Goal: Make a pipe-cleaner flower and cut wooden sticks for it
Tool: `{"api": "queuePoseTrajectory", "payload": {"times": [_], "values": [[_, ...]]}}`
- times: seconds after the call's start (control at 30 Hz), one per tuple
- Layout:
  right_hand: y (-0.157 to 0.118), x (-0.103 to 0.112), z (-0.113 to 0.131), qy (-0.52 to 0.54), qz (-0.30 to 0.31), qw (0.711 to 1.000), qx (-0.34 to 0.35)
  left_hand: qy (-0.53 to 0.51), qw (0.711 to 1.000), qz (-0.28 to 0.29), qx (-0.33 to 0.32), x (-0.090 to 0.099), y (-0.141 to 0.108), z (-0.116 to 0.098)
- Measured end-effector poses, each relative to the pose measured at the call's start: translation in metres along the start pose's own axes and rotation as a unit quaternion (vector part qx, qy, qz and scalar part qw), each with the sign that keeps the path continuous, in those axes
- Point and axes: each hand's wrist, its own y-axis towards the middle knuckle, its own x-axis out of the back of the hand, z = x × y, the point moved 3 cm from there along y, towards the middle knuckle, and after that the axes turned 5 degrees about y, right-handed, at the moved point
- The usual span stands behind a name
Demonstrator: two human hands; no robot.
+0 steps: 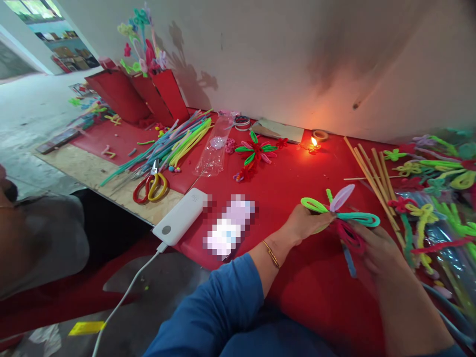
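Above the red tabletop, a pipe-cleaner flower has looped petals in lime green, lilac, teal and crimson. My left hand pinches it near the centre, beside the lime loop. On the other side my right hand, slightly blurred, has its fingers closed at the teal and crimson loops. A short blue pipe-cleaner end hangs beneath. Farther back on the table lies another pipe-cleaner flower with green, pink and red petals.
A candle flame burns near the wall. Scissors, a white power bank with a cable and a blurred-out phone lie leftward. Bamboo sticks and pipe-cleaner flowers crowd the right. Another person sits at the left.
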Motion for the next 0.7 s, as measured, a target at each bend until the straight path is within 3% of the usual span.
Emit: {"api": "queuePoseTrajectory", "payload": {"times": [0.13, 0.33, 0.7], "values": [[-0.002, -0.002, -0.001, 0.013, -0.015, 1.0, 0.021, 0.031, 0.997, 0.056, -0.051, -0.002, 0.001, 0.0], [-0.007, -0.005, -0.003, 0.006, -0.021, 0.999, 0.035, 0.035, 0.992, 0.061, -0.101, -0.001, 0.006, 0.007], [-0.007, -0.003, -0.006, 0.006, -0.003, 1.0, 0.025, 0.026, 0.998, 0.039, -0.038, -0.002, 0.005, 0.006]]}}
